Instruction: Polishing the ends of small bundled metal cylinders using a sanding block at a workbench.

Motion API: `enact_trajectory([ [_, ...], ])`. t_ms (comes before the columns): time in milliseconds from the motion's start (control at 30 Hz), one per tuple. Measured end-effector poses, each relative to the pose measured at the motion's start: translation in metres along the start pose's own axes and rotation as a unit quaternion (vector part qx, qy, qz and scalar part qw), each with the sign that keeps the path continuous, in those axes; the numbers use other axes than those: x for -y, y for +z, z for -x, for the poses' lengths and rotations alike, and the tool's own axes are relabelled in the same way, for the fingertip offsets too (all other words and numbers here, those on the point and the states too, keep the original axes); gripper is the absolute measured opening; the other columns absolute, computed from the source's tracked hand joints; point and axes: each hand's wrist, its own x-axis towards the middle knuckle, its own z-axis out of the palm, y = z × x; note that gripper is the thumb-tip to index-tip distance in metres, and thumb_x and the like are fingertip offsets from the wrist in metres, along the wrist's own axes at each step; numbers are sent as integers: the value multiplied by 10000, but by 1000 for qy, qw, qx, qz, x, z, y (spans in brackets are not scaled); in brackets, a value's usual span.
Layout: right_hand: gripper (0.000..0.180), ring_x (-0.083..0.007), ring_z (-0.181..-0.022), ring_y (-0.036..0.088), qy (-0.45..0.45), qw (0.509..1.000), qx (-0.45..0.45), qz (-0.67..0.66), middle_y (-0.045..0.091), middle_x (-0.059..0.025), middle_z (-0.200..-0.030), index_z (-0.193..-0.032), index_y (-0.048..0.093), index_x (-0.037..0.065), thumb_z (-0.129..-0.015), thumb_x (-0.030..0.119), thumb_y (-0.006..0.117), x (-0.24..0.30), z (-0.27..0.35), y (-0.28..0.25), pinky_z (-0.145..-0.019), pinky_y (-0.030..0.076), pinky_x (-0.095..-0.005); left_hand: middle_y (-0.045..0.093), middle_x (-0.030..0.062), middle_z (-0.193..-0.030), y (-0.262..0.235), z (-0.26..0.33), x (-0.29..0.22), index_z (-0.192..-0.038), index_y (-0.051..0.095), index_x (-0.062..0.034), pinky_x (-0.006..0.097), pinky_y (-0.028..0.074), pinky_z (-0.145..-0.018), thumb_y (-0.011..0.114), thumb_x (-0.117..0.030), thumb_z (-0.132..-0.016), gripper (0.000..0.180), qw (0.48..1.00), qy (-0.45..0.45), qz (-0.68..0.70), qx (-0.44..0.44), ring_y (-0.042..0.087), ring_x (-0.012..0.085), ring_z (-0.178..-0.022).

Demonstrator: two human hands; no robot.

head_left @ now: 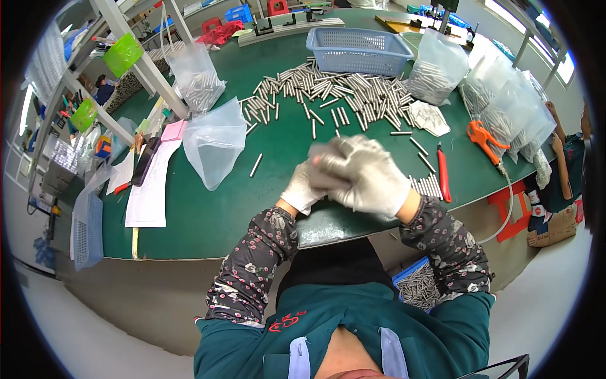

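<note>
Over the near edge of the green table, my two hands come together in white gloves. My right hand (369,179) curls over the front, its fingers bent and smeared by motion. Behind and below it is my left hand (303,191), its fingers mostly hidden. Between them shows a blurred grey patch (326,168); whether it is a held thing or soiled glove fabric I cannot tell. Just beyond lies a wide heap of short metal pins (353,90). A small row of pins (426,187) lies beside my right wrist, and a single pin (255,165) rests to the left.
Red-handled pliers (443,174) and an orange air gun (486,138) with a hose lie at the right. Bags of pins (432,69) and a blue basket (360,52) stand behind. At the left are an empty plastic bag (214,142) and papers (151,189). A person sits far right.
</note>
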Motion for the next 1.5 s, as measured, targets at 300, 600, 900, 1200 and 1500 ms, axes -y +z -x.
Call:
enact_trajectory([
  [300,238,-292,-751,572,32,999,-8,3,576,-129,-796,-915,625,116,-715,243,602,-3,5,7,-681,436,-393,593,51,-976,2,2,-24,-1112,490,-25,260,464,-800,730,-42,-635,535,990,-81,119,-12,555,118,-884],
  [600,287,-282,-752,573,181,977,23,113,598,-141,-782,-954,647,143,-692,258,620,-25,3,-5,-688,459,-393,589,60,-1041,11,-3,-10,-1168,441,-10,282,480,-793,692,4,-656,570,983,-2,186,9,578,162,-932],
  [900,259,-321,-789,556,254,961,79,81,584,-194,-917,-922,637,146,-691,253,592,-29,6,-4,-696,460,-413,590,52,-907,7,2,5,-1096,471,-22,235,476,-746,672,9,-648,491,989,-15,150,-10,573,106,-839],
  [1200,241,-306,-753,554,164,986,-19,-15,578,-147,-793,-893,630,149,-682,245,565,3,6,-15,-670,452,-419,581,66,-1015,11,0,-13,-1133,455,-23,250,485,-754,656,36,-649,527,987,35,155,-15,574,129,-883],
  [1500,371,-305,-901,542,206,967,111,101,550,-120,-910,-963,592,156,-654,353,645,-9,33,2,-747,430,-425,523,-15,-880,6,11,-26,-1149,439,-63,186,470,-576,605,146,-653,563,964,-45,263,7,529,67,-744],
])
